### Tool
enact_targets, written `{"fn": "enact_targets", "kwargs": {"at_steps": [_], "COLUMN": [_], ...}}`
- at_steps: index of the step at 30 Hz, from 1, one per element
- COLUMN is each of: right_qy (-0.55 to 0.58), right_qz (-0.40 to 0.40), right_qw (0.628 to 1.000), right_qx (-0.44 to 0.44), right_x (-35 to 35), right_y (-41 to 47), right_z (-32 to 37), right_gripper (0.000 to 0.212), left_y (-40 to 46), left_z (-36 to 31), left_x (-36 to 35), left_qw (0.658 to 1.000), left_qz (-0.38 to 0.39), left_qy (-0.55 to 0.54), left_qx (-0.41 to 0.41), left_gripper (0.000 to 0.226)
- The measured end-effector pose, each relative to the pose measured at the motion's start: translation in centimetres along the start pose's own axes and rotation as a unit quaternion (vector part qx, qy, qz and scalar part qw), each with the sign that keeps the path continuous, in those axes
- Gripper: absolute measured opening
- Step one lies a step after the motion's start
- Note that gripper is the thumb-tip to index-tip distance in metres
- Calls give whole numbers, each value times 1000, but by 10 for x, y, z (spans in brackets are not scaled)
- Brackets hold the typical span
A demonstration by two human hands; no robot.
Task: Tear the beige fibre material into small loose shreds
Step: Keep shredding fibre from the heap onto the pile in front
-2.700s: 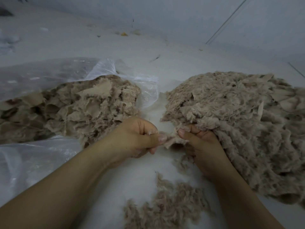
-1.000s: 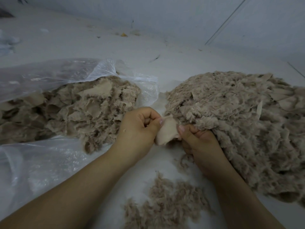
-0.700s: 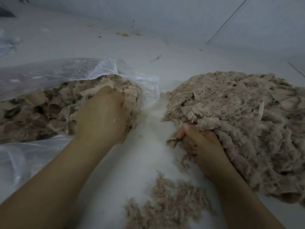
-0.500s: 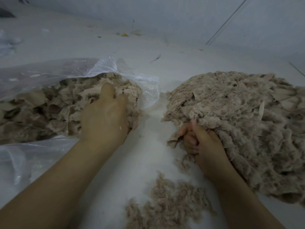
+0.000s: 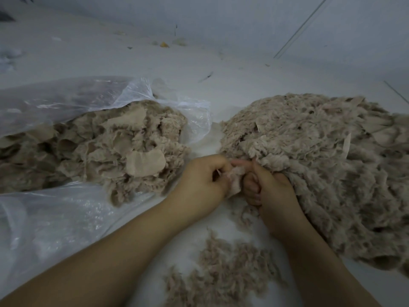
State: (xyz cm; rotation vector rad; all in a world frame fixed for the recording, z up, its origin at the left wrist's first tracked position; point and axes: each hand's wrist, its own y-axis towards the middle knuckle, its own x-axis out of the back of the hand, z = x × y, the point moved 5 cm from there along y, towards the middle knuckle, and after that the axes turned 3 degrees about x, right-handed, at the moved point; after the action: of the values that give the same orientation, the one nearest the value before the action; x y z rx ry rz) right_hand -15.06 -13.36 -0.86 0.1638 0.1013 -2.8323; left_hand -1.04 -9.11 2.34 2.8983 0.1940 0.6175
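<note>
Left: plastic bag (image 5: 66, 103) lying open on the floor (image 5: 199, 63), a heap of torn pieces (image 5: 106, 149) in its mouth.
Right: big pile of fibre material (image 5: 321, 162) — well apart from the bag, bare floor between.
Centre: left hand (image 5: 201, 180) and right hand (image 5: 272, 191) meet at the pile's near-left edge, a small piece (image 5: 235, 180) between them.
Near: loose shreds (image 5: 223, 273) on the floor — below the hands, between the forearms.
Far: wall (image 5: 243, 18) behind everything.

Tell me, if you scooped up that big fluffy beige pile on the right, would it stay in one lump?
Probably not. The pile looks like loose tufts and scraps, so bits would likely drop off, like the shreds already on the floor. It looks airy, so likely light and floppy.
</note>
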Motion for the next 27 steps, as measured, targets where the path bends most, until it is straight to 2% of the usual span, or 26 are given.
{"fn": "enact_targets", "kwargs": {"at_steps": [2,4,7,9,13,15,17,19,21,22,24,27], "right_qy": [-23,-25,-8,-16,21,16,19,17,5,-6,-26,6], "right_qz": [-28,-54,-58,-30,82,82,54,49,62,69,79,91], "right_qw": [999,998,998,999,995,995,998,998,998,997,996,996], "right_qx": [-6,-11,-31,-8,52,46,33,22,15,15,25,21], "right_x": [3,4,2,0,-10,-10,-6,-6,-8,-9,-11,-15], "right_y": [0,-1,-1,-4,-12,-10,-7,-6,-7,-9,-10,-12], "right_z": [-1,0,0,2,8,6,3,1,1,3,5,8], "right_gripper": [28,25,40,39,28,15,21,21,20,23,26,12], "left_y": [-6,-10,-7,-6,-8,-9,-9,-9,-9,-8,-4,-3], "left_z": [1,-1,-3,1,7,11,16,18,18,17,14,20], "left_x": [2,11,24,23,6,0,-3,-4,-6,-7,-5,0], "left_qw": [986,959,930,928,919,919,929,948,960,965,974,967], "left_qz": [32,31,11,15,65,72,72,79,90,86,48,-26], "left_qy": [-155,-273,-359,-357,-359,-354,-314,-249,-205,-193,-174,-201], "left_qx": [52,70,78,103,147,161,180,180,169,159,134,157], "left_gripper": [20,12,10,15,20,18,19,6,23,26,17,30]}}
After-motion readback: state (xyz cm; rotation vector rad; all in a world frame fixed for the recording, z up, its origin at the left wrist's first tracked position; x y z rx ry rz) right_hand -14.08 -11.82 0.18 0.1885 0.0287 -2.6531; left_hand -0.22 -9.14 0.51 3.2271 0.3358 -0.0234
